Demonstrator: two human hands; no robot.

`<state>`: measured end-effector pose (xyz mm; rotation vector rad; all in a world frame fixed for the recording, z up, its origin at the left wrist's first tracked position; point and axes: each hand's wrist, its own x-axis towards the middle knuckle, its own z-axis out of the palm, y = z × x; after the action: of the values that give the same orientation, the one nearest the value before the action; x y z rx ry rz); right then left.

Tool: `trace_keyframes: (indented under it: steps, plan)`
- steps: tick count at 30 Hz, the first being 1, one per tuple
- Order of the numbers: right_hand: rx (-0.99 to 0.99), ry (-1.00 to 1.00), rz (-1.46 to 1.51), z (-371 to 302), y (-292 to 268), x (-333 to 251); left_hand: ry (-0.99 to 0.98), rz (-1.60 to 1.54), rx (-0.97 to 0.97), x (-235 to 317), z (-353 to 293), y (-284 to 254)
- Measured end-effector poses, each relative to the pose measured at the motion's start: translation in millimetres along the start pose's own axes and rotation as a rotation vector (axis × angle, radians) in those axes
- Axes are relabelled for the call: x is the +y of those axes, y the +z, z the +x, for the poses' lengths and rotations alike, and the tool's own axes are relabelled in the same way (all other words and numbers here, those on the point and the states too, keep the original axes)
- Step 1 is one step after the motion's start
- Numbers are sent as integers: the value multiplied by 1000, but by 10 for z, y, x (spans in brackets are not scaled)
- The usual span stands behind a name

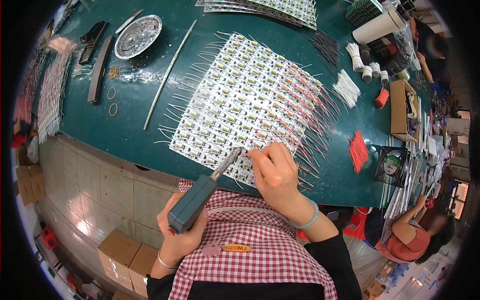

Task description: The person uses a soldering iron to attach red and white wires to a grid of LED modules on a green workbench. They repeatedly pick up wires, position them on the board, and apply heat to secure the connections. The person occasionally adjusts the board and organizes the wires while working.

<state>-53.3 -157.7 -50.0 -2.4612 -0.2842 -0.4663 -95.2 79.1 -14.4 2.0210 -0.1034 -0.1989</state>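
Green worktable (135, 131), glossy, spread wide before you; pale tiled floor (95, 185) beyond its near edge, cardboard boxes (119, 252) below at left. Far left on the table: a metal dish (159, 31) of shiny scraps, then a thin pale rod (170, 75) lying aslant. Right side: cut wires in black (326, 46), white (346, 89) and red (358, 151) bundles, and a square fan (391, 166). Two co-workers, one upper right (435, 50), one lower right (410, 242). The circuit board panel (220, 107) lies flat and skewed at mid-table, near corner toward you, red leads (320, 131) fanning off its right side. Your left hand (184, 241), low over your apron, wraps the soldering iron (192, 202), its tip angled up and rightward to the panel's near part. Your right hand (277, 177) bends down over the panel beside that tip, thumb and forefinger together; cannot tell whether they pinch a wire.
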Motion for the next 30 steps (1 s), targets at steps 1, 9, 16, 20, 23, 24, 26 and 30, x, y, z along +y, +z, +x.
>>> trace_keyframes:
  steps: [1, 9, 16, 20, 23, 24, 26, 30]
  plan:
    - [-3, 0, -1, 2, -1, -1, -12, -12, 0, 3, 0, 1]
    - [-15, -8, -24, -5, 16, -5, 27, 21, 25, 35, 31, 17]
    - [-18, -24, -57, -8, 17, -3, -59, -29, 3, 57, 12, -27]
    - [-16, -20, -55, -6, 16, -10, -140, -85, 15, 79, -20, -51]
    - [-9, -22, -56, 1, 15, -13, -158, -103, 13, 52, -52, -53]
    - [-8, -13, -45, 1, 14, -17, -158, -111, 13, 44, -60, -50]
    - [-6, 5, -27, 0, 11, -25, -138, -118, 16, 39, -62, -49]
    - [2, 7, -12, -9, -18, -29, -138, -144, 27, 51, -72, -52]
